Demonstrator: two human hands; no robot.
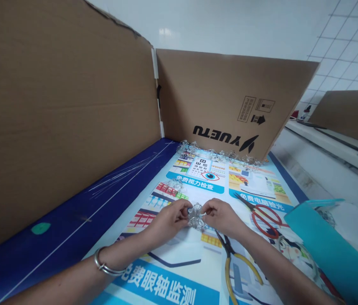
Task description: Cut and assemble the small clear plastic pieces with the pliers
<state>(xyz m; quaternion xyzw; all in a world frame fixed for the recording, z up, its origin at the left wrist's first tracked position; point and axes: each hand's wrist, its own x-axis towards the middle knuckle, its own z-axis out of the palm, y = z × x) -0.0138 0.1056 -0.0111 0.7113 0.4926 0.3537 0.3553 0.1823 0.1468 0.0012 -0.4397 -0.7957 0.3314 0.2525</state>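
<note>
Between my two hands is a small silvery ornament of bent wire (196, 217), roughly round with open loops. My left hand (175, 215) pinches its left side between thumb and fingers. On the opposite side, my right hand (218, 215) grips its edge the same way. Just below my right hand lie pliers with yellow handles (229, 254), their jaws toward the ornament. Scissors with red handles (264, 216) rest farther right. A loose wire piece of similar look (174, 185) sits beyond my left hand.
Several wire pieces (220, 156) line the base of an upright cardboard panel (223, 97). Another cardboard wall (64, 106) stands at left. Loose straight wires (125, 169) lie on the blue strip. A teal box (328, 245) is at right on the printed sheet (166, 279).
</note>
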